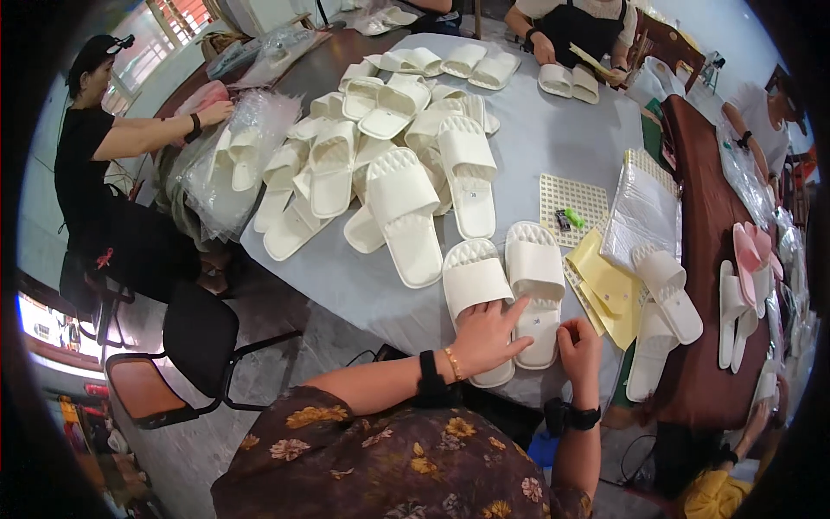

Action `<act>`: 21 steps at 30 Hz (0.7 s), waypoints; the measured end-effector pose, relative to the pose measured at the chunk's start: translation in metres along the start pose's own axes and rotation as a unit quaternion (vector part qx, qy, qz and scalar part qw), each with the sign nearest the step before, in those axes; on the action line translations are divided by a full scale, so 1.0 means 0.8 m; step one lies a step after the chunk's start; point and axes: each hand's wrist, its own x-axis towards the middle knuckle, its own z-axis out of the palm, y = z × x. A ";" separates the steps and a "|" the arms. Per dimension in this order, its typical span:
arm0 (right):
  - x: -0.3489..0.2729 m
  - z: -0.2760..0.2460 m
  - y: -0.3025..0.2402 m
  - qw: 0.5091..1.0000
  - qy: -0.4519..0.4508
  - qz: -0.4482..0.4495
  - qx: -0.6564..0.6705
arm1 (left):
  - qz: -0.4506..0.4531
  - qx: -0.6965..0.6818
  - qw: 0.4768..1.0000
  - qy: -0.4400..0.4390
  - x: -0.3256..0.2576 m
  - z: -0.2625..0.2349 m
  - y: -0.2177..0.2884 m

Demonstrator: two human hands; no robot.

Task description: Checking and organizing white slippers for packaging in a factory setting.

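Observation:
A pair of cream slippers lies side by side at the table's near edge, toes pointing away from me. My left hand (489, 341) rests on the left slipper (475, 281), fingers spread, with the fingertips by its strap and the thumb reaching over the right slipper (535, 268). A small dark mark shows on the right slipper's insole. Just right of that slipper, my right hand (580, 349) is closed, thumb and fingertips pressed together; whatever they pinch, if anything, is too small to make out. Beside it lie yellow paper sheets (607, 290).
A heap of cream slippers (380, 164) covers the table's middle. To the right are a sticker sheet (566, 195), a green object (572, 217), a bubble-wrap pouch (644, 221) and another slipper pair (670, 298). Co-workers sit around; a black chair (201, 342) stands left.

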 end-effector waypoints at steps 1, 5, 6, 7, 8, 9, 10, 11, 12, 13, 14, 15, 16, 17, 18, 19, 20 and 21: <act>-0.001 0.000 0.003 1.000 0.000 -0.003 0.002 | 0.000 0.002 1.000 0.002 0.005 0.008 -0.001; -0.007 -0.003 -0.003 1.000 -0.002 0.007 0.028 | -0.004 -0.001 1.000 0.028 0.011 0.018 -0.001; -0.007 -0.005 -0.008 0.999 -0.003 0.014 0.039 | 0.004 -0.013 0.999 0.037 0.013 0.015 0.002; -0.008 -0.005 -0.009 0.999 0.001 0.020 0.037 | 0.007 -0.017 0.999 0.032 0.012 0.012 0.003; -0.007 -0.005 -0.008 0.999 0.001 0.024 0.042 | 0.009 -0.037 0.998 0.040 0.009 0.007 0.002; -0.007 -0.006 -0.009 0.998 0.004 0.029 0.046 | 0.013 -0.057 0.997 0.048 0.009 0.000 0.001; -0.006 -0.005 -0.008 0.998 0.011 0.038 0.045 | 0.019 -0.061 0.997 0.039 0.009 -0.005 -0.001; -0.004 -0.005 -0.008 0.999 0.012 0.023 0.042 | 0.049 -0.057 0.994 0.081 0.010 -0.010 -0.003; -0.004 -0.006 -0.010 0.999 0.012 0.009 0.038 | 0.079 -0.056 0.988 0.122 0.010 -0.018 -0.006; -0.002 -0.006 -0.013 0.999 0.014 0.006 0.041 | 0.069 -0.061 0.990 0.104 0.011 -0.028 -0.005; -0.003 -0.004 -0.013 0.999 0.022 0.016 0.037 | 0.075 -0.068 0.990 0.095 0.010 -0.032 -0.006; 0.000 0.001 -0.013 0.998 0.026 0.020 0.054 | 0.067 -0.047 0.993 0.091 0.011 -0.036 -0.008; 0.002 0.004 -0.013 0.997 0.031 0.023 0.070 | 0.059 -0.027 0.994 0.088 0.011 -0.036 -0.007; 0.003 0.004 -0.014 0.998 0.027 0.027 0.047 | 0.062 -0.014 0.994 0.089 0.011 -0.032 -0.007; 0.003 0.006 -0.020 0.998 0.030 0.027 0.046 | 0.065 -0.015 0.994 0.089 0.011 -0.026 -0.009; 0.003 0.009 -0.027 0.999 0.045 0.019 -0.008 | 0.067 -0.008 0.995 0.080 0.012 -0.020 -0.010; 0.006 0.010 -0.032 0.996 0.059 0.009 -0.060 | 0.069 0.002 0.995 0.071 0.011 -0.016 -0.011; 0.008 0.013 -0.032 0.995 0.073 0.016 -0.068 | 0.069 0.004 0.995 0.076 0.011 -0.015 -0.010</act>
